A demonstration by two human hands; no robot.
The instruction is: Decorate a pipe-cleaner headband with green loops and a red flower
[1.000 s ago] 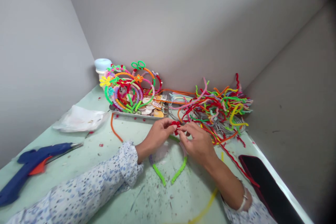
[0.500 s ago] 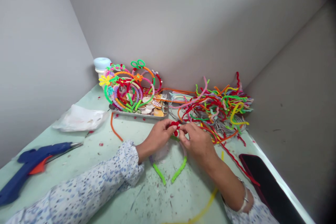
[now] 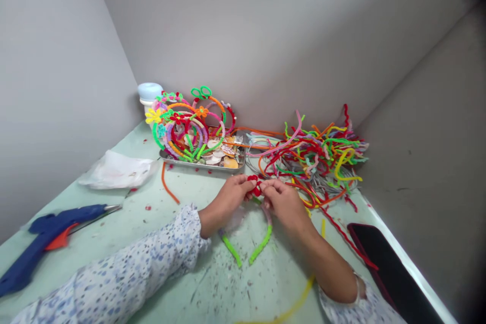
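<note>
Between my hands is a small red pipe-cleaner flower (image 3: 254,185), pinched by the fingers of both. My left hand (image 3: 229,197) grips it from the left with thumb and fingers closed. From the right, my right hand (image 3: 284,203) pinches its edge, fingertips nearly touching the left thumb. Just below lies a headband (image 3: 261,245) wrapped in fuzzy pipe cleaner, bright green at both ends and pale purple higher up. My hands cover part of its upper curve, so I cannot tell whether the flower is joined to it.
Behind, several finished headbands (image 3: 186,131) rest on a metal tray (image 3: 201,166) of shells. A tangled heap of pipe cleaners (image 3: 319,157) lies right of it. A blue glue gun (image 3: 53,233) and a plastic bag (image 3: 117,171) are at left, a phone (image 3: 391,268) at right.
My right fingertips have closed in on the red flower, which has turned slightly between my hands. The whole view has shifted a little.
</note>
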